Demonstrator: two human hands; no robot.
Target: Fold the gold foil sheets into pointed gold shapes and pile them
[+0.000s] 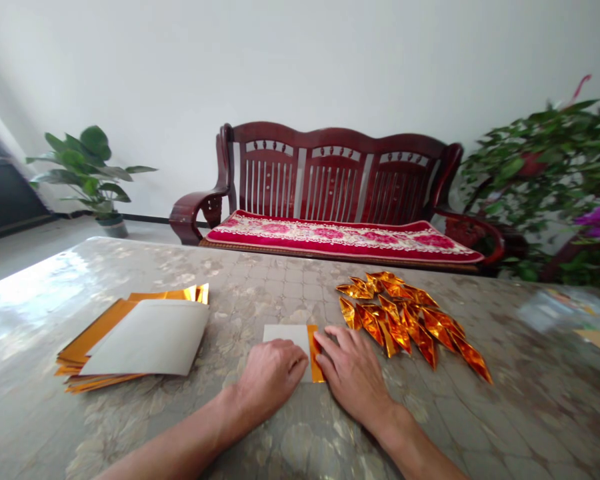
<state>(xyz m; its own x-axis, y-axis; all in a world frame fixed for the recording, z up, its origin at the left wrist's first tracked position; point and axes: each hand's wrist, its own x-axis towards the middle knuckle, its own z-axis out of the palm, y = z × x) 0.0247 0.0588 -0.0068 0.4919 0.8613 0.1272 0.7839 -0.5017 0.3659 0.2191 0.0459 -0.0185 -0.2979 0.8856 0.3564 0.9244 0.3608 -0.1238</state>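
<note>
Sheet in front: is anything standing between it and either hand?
Nothing visible: the left hand and right hand both touch the sheet. The paper stack sits apart to the left, the gold pieces beyond the right hand.

Left hand (271, 372), right hand (354, 370), forearms (193, 430), all bare

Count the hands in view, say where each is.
2: the left hand is over the pale part of the sheet; the right hand has fingertips at its orange strip.
</note>
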